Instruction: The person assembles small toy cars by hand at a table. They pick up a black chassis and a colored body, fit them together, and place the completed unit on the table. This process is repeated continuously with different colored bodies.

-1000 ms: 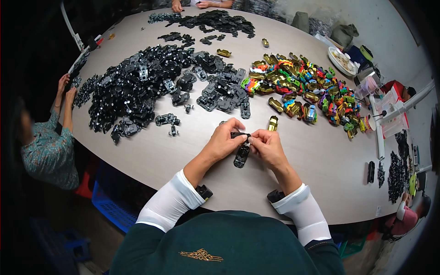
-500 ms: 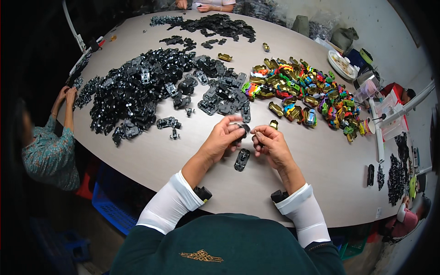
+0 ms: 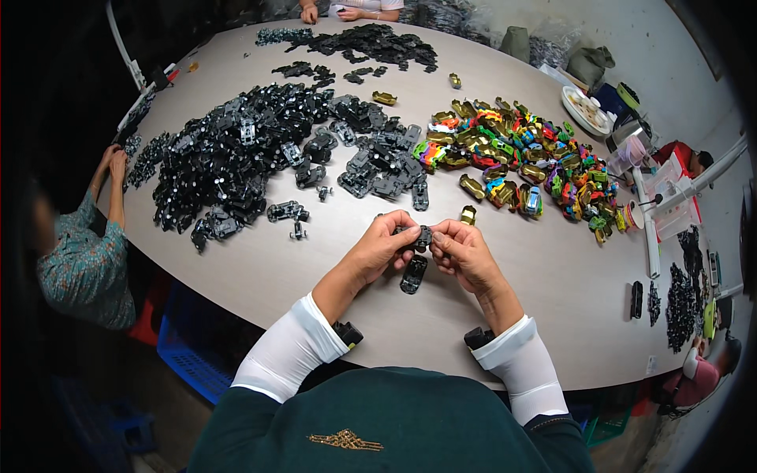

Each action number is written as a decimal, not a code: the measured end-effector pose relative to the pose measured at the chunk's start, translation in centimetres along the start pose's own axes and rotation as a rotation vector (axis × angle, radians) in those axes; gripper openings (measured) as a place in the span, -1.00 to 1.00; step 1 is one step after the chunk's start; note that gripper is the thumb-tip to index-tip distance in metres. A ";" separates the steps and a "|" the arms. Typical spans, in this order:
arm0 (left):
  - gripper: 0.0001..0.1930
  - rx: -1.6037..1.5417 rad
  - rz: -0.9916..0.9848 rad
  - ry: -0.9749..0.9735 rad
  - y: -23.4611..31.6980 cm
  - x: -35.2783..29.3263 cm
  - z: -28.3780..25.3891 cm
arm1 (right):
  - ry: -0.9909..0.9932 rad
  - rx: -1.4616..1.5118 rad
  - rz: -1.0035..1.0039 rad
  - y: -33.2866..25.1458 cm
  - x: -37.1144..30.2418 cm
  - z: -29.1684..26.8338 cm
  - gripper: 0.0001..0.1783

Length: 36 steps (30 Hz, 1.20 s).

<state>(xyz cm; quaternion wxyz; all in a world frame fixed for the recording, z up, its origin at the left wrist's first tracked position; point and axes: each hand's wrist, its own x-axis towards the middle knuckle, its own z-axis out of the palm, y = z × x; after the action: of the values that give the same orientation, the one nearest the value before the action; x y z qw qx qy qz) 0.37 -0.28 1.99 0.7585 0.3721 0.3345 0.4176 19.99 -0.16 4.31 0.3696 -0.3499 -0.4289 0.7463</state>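
While the broad round table [image 3: 260,268] is filling most of the view, a big heap of black toy-car chassis [image 3: 236,150] is lying at about ten o'clock from the person's hands, and a bright pile of coloured toy-car bodies [image 3: 520,154] is spreading at about one o'clock from them. A smaller scatter of black parts [image 3: 371,43] is sitting at the far rim near twelve o'clock, where another person's hands [image 3: 347,12] are resting, and a second co-worker in a patterned sleeve [image 3: 83,252] is leaning on the table edge at nine o'clock. The person's left hand [image 3: 384,246] and right hand [image 3: 464,254] are meeting above the table just in front of the body, both wearing white sleeves. Both hands are closing their fingertips on a small black part [image 3: 422,236], the left pinching it from nine o'clock and the right from three o'clock, so the piece is sitting between thumbs and forefingers, lifted off the surface. A black chassis [image 3: 412,274] is lying loose on the table directly under the hands, at six o'clock from the held piece, apart from the fingers. A single gold car body [image 3: 468,214] is resting just beyond the right hand at twelve o'clock.
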 end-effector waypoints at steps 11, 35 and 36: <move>-0.86 0.736 0.407 0.244 -1.1 0.4 0.3 | 0.085 -0.340 -0.055 0.9 0.2 0.0 -0.88; -0.87 0.577 0.221 0.307 -0.2 -0.9 1.1 | 0.199 -0.519 -0.231 2.8 1.0 0.7 -0.88; -0.87 0.538 0.232 0.304 0.3 -2.1 0.9 | 0.136 -0.321 -0.123 1.8 0.6 1.0 -0.88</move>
<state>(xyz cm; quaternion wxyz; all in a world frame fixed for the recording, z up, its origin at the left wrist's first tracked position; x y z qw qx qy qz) 0.15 -2.25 3.12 0.5217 0.5283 0.4975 0.4486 18.46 -0.66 2.98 0.3819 -0.4271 -0.5373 0.6189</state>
